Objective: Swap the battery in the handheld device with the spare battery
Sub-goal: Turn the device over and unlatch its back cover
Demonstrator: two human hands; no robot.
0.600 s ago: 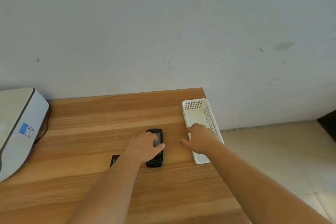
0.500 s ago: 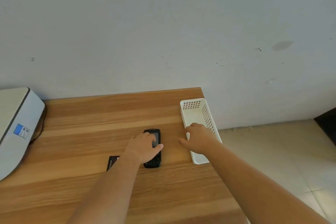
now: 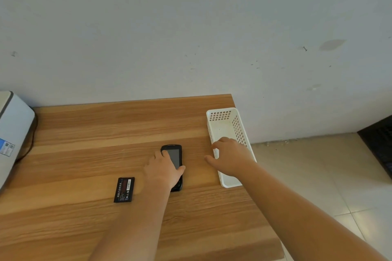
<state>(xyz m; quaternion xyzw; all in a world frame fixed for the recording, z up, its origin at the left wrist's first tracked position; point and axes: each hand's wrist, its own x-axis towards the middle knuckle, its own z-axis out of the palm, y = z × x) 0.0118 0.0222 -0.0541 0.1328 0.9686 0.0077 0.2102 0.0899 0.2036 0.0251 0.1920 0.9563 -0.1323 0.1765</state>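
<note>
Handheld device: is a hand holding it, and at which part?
The left hand rests across the handheld device, over its lower half; a real grip cannot be told.

I see a smooth brown wood-grain tabletop (image 3: 89, 146) with a matt finish. On it lie a glossy black plastic handheld device (image 3: 175, 155), a perforated white plastic basket (image 3: 226, 121), and a matt black rectangular spare battery (image 3: 124, 189).

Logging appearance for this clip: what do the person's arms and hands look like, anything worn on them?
Both forearms are bare as far as the view shows, with no sleeves in sight. The left hand and right hand wear no gloves. No watch, bracelet or ring is visible on either.
</note>
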